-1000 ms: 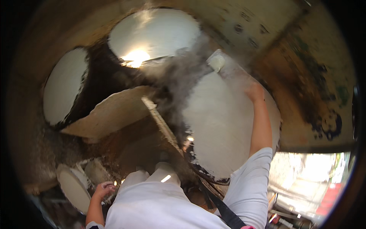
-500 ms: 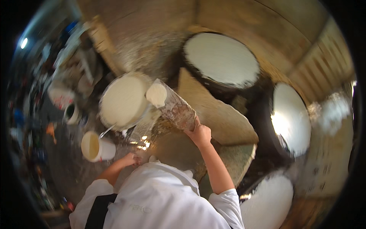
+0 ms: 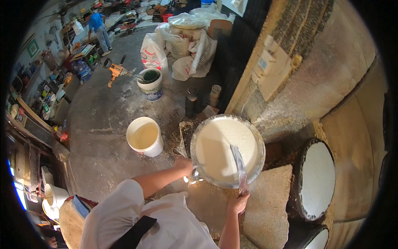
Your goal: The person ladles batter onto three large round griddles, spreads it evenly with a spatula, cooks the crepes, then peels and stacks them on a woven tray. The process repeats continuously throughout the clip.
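In my right hand [image 3: 238,203] is the end of a long flat paddle [image 3: 239,166], seen nearly edge on. Its far end, pale with wet mixture, lies over a round tub [image 3: 260,157] of creamy white batter; whether it touches the batter is hard to tell. My left hand [image 3: 182,166] is at the tub's near left side, fingers curled and partly hidden, so what it grips there does not show. A white bucket [image 3: 145,152] with some pale liquid stands left of the tub.
A worn board [image 3: 267,199] lies right of my arm. Round white-topped pans [image 3: 317,180] stand farther right. Beyond the bucket are a second pail [image 3: 152,92], an orange power tool [image 3: 117,70] and white sacks [image 3: 153,54]. Another person [image 3: 98,31] stoops far off.
My view has swung left. The paddle, broad side up beyond the tub's right edge before, is now over the batter on edge. My left hand has reached forward to the tub's side.
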### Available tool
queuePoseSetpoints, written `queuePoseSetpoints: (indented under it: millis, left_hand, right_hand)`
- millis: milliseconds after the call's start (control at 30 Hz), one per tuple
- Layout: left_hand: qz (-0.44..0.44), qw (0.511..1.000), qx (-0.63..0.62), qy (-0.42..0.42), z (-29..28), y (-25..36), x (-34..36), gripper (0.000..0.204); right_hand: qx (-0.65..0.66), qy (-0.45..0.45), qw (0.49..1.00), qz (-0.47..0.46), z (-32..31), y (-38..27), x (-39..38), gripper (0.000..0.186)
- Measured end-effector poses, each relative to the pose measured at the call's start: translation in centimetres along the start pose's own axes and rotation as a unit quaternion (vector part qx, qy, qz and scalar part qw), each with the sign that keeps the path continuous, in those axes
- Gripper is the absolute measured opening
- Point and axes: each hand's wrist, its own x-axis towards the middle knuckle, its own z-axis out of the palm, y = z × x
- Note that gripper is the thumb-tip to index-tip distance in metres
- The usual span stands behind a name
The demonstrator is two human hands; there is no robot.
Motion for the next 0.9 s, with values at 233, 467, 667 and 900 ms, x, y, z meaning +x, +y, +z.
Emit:
queuePoseSetpoints:
  millis: [233,467,667,900]
  left_hand:
    - [-0.051,0.795,-0.452,-0.401,3.3,-1.5,3.6,0.015]
    - [-0.145,0.586,-0.678,-0.419,2.8,2.6,-2.6,0.016]
    - [-0.179,0.606,-0.693,-0.348,1.4,4.7,-7.1,0.020]
    - [-0.076,0.659,-0.679,-0.314,2.9,2.5,-10.0,0.022]
  right_hand:
    - [-0.122,-0.209,0.961,0.133,6.1,6.6,-3.4,0.081]
    - [-0.128,-0.215,0.964,0.092,7.0,18.4,-4.9,0.109]
    - [-0.174,-0.217,0.960,0.018,5.8,24.8,-4.0,0.113]
    - [-0.170,-0.208,0.963,-0.022,1.8,22.3,-3.0,0.093]
